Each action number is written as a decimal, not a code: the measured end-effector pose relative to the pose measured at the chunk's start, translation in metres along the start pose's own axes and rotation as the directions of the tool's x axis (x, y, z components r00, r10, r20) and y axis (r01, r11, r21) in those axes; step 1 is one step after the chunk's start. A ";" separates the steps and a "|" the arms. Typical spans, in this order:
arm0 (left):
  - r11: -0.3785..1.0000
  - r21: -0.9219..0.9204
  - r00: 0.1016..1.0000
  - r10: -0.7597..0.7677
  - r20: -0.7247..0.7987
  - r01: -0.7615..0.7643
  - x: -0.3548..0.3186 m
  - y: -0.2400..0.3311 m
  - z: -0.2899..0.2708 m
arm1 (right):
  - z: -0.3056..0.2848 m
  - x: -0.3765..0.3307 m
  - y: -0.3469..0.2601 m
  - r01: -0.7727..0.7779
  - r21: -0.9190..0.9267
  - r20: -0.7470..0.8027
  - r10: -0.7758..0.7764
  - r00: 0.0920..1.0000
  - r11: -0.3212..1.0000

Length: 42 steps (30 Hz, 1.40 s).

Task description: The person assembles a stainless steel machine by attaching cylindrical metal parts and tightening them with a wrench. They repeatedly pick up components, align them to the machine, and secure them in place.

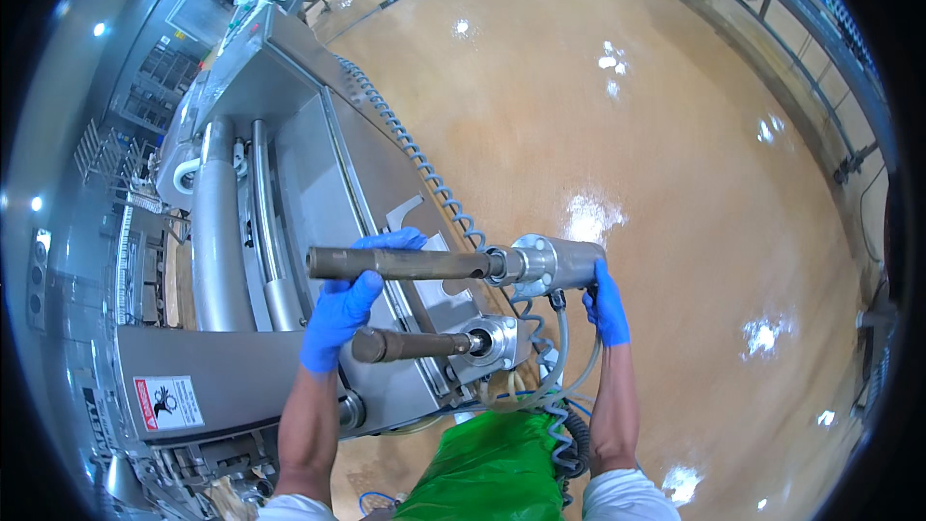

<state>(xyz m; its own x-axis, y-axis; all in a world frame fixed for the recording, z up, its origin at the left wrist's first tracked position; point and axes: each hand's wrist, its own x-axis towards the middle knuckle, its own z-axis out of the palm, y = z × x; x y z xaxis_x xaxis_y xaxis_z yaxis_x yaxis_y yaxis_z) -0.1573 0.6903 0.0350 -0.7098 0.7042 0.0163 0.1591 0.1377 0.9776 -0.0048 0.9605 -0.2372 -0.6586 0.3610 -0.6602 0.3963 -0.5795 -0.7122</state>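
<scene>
Cylinder assembly [453, 263], a dark brown rod with a silver metal end, is held level above the steel machine [289, 164]. Left hand [349, 299] wraps the rod; right hand [606, 304] grips the silver end. A second rod [410, 343] lies just below, with clear hoses [564, 367] hanging beside a green apron [487, 473].
</scene>
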 end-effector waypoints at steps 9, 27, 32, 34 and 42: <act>0.906 -0.201 0.886 0.413 0.213 -0.374 -0.023 0.106 -0.019 | -0.014 -0.097 -0.030 0.201 0.329 -0.027 -0.204 0.979 0.923; 0.616 -0.618 0.699 -0.148 -0.700 -0.488 -0.350 0.002 0.028 | 0.054 -0.258 -0.005 0.430 0.031 -0.163 -0.420 0.893 0.902; 0.383 -0.718 0.688 -0.241 -0.685 -0.580 -0.375 -0.046 0.007 | 0.055 -0.260 0.005 0.396 -0.027 -0.101 -0.397 0.912 0.918; 0.296 -0.715 0.606 -0.385 -0.696 -0.633 -0.381 -0.050 -0.002 | 0.057 -0.263 0.003 0.363 -0.062 -0.041 -0.366 0.930 0.930; 0.282 -0.659 0.509 -0.453 -0.732 -0.697 -0.398 -0.057 -0.027 | 0.154 -0.302 -0.013 0.170 0.076 -0.010 -0.169 0.985 0.983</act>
<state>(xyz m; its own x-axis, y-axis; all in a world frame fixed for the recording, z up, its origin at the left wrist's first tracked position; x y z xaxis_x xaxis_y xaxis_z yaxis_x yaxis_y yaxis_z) 0.0977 0.3833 -0.0215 -0.9357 -0.2138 -0.2807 0.0875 -0.9113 0.4024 0.0903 0.7469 0.0080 -0.7101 0.4610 -0.5322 0.2289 -0.5638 -0.7936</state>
